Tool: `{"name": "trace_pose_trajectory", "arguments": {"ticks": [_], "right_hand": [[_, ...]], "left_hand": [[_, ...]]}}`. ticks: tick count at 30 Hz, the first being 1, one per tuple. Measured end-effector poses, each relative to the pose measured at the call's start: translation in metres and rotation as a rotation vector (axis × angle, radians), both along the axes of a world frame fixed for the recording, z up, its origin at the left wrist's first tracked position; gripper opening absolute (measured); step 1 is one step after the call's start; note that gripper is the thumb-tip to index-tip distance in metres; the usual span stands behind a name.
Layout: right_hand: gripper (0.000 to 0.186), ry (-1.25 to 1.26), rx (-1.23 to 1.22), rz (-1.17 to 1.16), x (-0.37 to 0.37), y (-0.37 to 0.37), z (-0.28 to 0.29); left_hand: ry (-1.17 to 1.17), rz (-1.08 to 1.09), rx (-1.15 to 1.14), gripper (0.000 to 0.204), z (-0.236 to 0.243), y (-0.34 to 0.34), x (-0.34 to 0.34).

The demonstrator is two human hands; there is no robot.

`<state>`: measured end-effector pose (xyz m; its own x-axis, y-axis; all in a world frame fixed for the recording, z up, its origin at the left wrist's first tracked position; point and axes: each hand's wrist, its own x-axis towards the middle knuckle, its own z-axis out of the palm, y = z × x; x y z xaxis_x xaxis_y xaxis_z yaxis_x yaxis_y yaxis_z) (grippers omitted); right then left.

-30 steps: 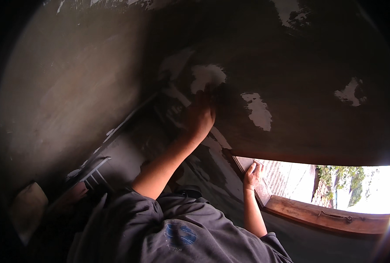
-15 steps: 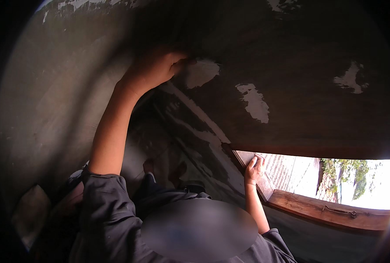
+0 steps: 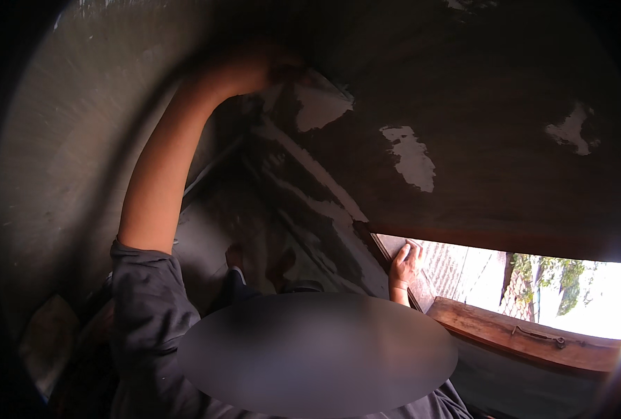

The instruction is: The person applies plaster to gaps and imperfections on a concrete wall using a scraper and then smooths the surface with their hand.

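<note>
My left hand point(image 3: 268, 66) is raised against the dark plastered wall point(image 3: 485, 167), at the upper edge of a pale, irregular patch point(image 3: 317, 108). Its fingers are in shadow and blurred, so I cannot tell whether they hold anything. Low on the right, my right hand point(image 3: 407, 262) grips the side edge of a window frame point(image 3: 380, 244) with bent fingers, beside a bright opening. More pale patches point(image 3: 408, 157) mark the wall between my two hands.
A lighter wall point(image 3: 66, 160) curves along the left. The wooden sill point(image 3: 485, 321) carries a metal latch point(image 3: 537, 335); foliage point(image 3: 541, 279) shows outside. My bare foot point(image 3: 235, 257) is below on the grey floor. A pale object point(image 3: 48, 335) sits at the lower left.
My left hand has moved up and to the left along the wall, and its forearm now stands more upright at the left. My right hand stays on the window frame.
</note>
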<state>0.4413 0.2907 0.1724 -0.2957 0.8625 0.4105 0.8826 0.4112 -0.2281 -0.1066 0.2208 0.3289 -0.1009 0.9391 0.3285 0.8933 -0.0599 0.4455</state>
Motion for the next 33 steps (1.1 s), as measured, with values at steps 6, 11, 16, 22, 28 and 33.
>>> {"name": "trace_pose_trajectory", "arguments": {"ticks": [6, 11, 16, 22, 28, 33], "right_hand": [[0.021, -0.024, -0.004, -0.007, 0.004, 0.000, -0.003], [0.021, -0.021, -0.011, 0.004, 0.002, 0.001, -0.002], [0.022, -0.013, -0.022, -0.014, -0.004, -0.001, 0.003], [0.020, -0.015, 0.012, 0.003, -0.001, -0.004, 0.001], [0.021, 0.011, -0.010, 0.003, 0.003, -0.001, -0.004], [0.021, 0.018, -0.026, -0.020, -0.009, -0.005, 0.004]], "left_hand": [[-0.078, -0.112, -0.045, 0.038, 0.008, -0.001, 0.000], [-0.018, -0.064, 0.056, 0.036, 0.002, 0.007, 0.003], [0.037, -0.022, 0.028, 0.034, 0.012, 0.001, 0.007], [0.101, -0.083, 0.222, 0.031, 0.006, 0.016, 0.002], [0.133, -0.078, 0.310, 0.031, -0.007, 0.027, 0.020], [0.042, -0.097, 0.299, 0.030, -0.020, 0.022, 0.003]]}}
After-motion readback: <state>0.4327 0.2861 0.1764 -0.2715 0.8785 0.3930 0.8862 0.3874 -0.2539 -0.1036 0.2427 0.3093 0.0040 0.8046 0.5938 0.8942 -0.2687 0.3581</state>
